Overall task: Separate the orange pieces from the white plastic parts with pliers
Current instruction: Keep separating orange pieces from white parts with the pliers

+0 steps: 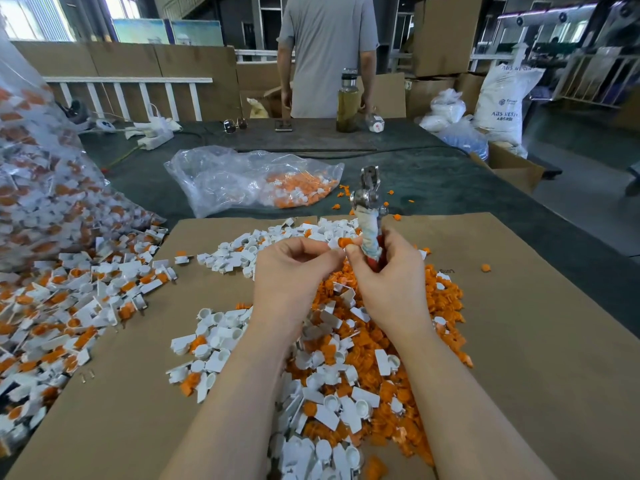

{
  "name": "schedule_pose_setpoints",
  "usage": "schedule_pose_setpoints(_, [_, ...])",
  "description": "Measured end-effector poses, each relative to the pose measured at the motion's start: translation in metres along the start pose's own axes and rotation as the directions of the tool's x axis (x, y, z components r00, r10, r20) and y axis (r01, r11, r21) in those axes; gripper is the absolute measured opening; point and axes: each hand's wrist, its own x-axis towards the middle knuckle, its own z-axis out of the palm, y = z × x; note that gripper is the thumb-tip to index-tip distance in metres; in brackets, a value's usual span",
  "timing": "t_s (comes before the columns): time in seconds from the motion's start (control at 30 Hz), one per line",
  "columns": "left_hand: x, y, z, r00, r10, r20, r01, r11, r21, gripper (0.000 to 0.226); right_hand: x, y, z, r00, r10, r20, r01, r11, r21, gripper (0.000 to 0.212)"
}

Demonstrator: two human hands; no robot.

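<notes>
Bottle (347,102), sunglasses (235,125), white sack (502,102)

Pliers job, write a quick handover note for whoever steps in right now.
Right hand holds the pliers upright by the wrapped handles, head up and off the work.
Left hand pinches a white part with its orange piece beside the pliers.
Done: a mixed pile of loose orange pieces and emptied white parts lies on the cardboard sheet.
Left: unseparated parts spilling from the big bag on the left, plus the smaller bag behind.
</notes>
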Motion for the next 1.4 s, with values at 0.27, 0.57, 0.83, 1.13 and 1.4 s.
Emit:
schedule_pose_setpoints(0.27, [-0.002,0.002,0.002,0.999,0.014,-0.040,-0.011,0.997,0.071,0.013,0.000,-0.003,-0.002,0.999,-0.039,0.024,0.040,0.999,-0.034,0.012])
schedule_pose_setpoints(0.57, [0.001,-0.001,0.003,0.999,0.010,-0.050,-0.008,0.999,0.051,0.016,0.002,-0.002,-0.003,0.994,-0.048,0.102,0.059,0.993,-0.104,0.017])
schedule_pose_setpoints(0.83, [0.005,-0.005,-0.001,0.996,0.064,-0.060,-0.057,0.992,0.112,0.016,0.007,-0.003,-0.013,0.963,0.013,0.269,0.010,0.997,-0.082,0.014])
schedule_pose_setpoints(1.13, [0.011,-0.007,-0.012,0.989,0.140,-0.041,-0.140,0.990,0.012,0.012,0.012,0.000,-0.034,0.851,0.118,0.511,-0.074,0.992,-0.106,0.018])
schedule_pose_setpoints(1.4, [0.015,-0.011,-0.017,0.975,0.220,0.024,-0.218,0.974,-0.065,0.013,0.011,-0.003,-0.035,0.759,0.154,0.633,-0.069,0.985,-0.156,0.030])
